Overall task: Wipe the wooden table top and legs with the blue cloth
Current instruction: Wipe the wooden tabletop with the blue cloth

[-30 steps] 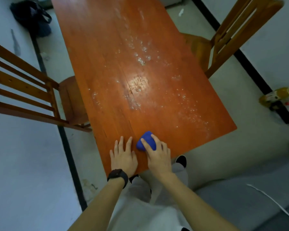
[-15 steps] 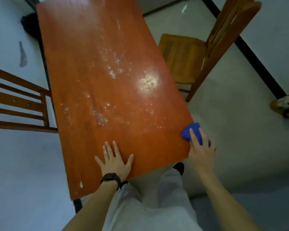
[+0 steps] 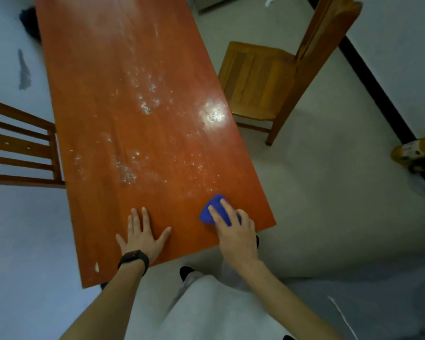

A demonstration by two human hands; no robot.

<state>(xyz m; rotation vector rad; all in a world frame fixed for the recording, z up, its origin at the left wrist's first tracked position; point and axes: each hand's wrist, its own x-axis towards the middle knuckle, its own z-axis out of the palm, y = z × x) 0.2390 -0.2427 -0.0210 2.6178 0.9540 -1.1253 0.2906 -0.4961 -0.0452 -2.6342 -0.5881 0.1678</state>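
A long reddish wooden table top (image 3: 123, 94) runs away from me, speckled with shiny droplets near its middle and near end. The blue cloth (image 3: 212, 208) lies bunched on the near right part of the top. My right hand (image 3: 233, 229) presses on it with straight fingers spread over the cloth. My left hand (image 3: 142, 234), a black watch on its wrist, lies flat with splayed fingers on the near edge of the top. The table legs are hidden under the top.
A wooden chair (image 3: 268, 74) stands at the table's right side, another chair's back (image 3: 20, 143) at the left. A yellow bottle (image 3: 417, 150) lies by the right wall. A dark bag (image 3: 30, 23) sits far left. My grey-trousered legs are below the table's near edge.
My right hand slid the cloth from the near middle out to the right edge, then back inward a little. My left hand stayed flat on the near edge.
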